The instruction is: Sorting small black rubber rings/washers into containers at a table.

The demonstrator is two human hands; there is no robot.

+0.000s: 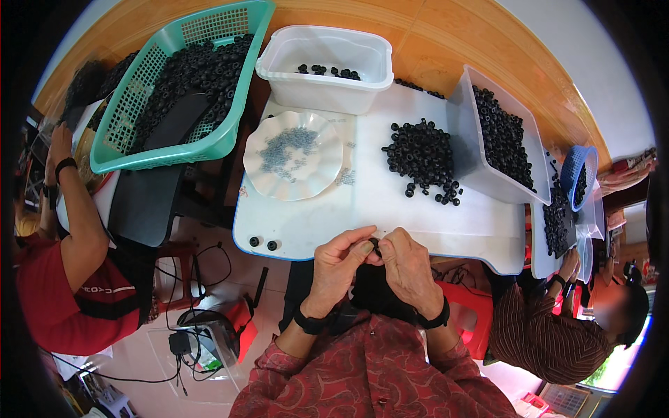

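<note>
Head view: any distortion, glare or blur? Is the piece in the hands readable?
Head view: strong fisheye bend, wooden panel arching, corners black; bright patch at lower right washed out; right-hand co-worker's head blurred; small black part between left hand and right hand dark and mostly covered, its detail unreadable.

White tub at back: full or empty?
Neither: the white tub holds black pieces low down, well below its rim; its floor is partly hidden.

Bright | white table point(446, 233) clear | lower-right glare | edges bent, corners black
</note>
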